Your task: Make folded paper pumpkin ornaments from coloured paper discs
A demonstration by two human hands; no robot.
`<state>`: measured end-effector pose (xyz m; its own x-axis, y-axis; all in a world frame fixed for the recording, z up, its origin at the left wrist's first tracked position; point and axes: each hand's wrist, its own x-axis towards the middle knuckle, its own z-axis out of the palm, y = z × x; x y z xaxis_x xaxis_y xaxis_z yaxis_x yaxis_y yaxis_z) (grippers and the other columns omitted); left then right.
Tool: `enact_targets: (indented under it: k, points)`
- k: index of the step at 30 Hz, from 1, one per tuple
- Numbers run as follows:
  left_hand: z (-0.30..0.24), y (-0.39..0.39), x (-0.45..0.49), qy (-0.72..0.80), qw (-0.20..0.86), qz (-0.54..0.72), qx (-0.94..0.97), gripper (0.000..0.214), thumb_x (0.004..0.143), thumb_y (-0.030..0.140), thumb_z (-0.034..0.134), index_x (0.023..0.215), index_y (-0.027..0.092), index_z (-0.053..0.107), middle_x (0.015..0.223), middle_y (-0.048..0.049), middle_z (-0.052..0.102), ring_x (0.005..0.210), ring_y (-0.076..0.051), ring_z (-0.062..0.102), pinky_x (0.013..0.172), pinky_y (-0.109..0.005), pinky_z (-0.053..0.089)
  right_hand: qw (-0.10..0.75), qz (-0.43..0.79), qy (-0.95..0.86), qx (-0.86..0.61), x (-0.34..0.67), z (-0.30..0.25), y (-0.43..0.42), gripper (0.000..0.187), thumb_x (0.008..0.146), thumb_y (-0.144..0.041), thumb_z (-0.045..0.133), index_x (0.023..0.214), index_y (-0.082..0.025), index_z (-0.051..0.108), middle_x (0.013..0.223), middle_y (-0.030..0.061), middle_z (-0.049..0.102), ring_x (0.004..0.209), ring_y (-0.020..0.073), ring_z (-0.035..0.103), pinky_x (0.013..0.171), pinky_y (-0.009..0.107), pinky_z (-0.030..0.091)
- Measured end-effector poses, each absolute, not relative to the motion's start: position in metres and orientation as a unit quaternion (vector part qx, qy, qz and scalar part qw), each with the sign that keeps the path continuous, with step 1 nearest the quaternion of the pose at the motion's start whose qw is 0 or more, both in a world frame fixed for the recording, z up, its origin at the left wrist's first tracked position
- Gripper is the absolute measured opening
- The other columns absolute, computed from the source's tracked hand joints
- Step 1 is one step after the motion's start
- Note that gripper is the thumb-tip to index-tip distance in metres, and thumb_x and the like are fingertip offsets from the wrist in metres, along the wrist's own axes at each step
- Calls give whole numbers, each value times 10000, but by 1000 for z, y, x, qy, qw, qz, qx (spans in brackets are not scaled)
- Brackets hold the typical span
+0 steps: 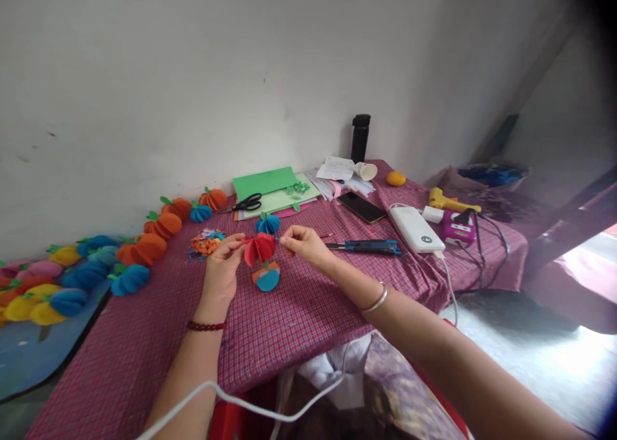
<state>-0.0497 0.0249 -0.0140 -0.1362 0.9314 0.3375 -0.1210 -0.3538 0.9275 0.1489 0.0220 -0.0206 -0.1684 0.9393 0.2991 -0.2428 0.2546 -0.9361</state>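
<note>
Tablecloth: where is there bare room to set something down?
Bare cloth lies between the row of paper pumpkins and left hand, and between the paper circles and its front edge. Crowded: the back, with scissors, green sheet, phone.

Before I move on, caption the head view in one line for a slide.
A left hand holds a red folded-paper ball above a checked tablecloth, the right hand close beside it.

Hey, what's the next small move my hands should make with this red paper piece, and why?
Perhaps hold the red paper piece steady in your left hand and gently bring your right hand inward. The left hand grips one side; the right seems to pinch a small blue bit at the opposite side, though whether they touch is too small to tell.
</note>
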Motion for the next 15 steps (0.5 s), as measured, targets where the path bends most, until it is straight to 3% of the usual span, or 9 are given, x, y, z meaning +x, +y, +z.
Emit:
enact_targets:
  k: [15]
  points:
    - [-17,23,-50,392,409,618,545,136,630,260,774,670,177,674,1048,-57,652,1027,-197,590,948,-366,427,542,465,-614,-336,141,-26,21,48,737,-216,568,736,-168,565,631,-46,539,556,87,477,565,220,389]
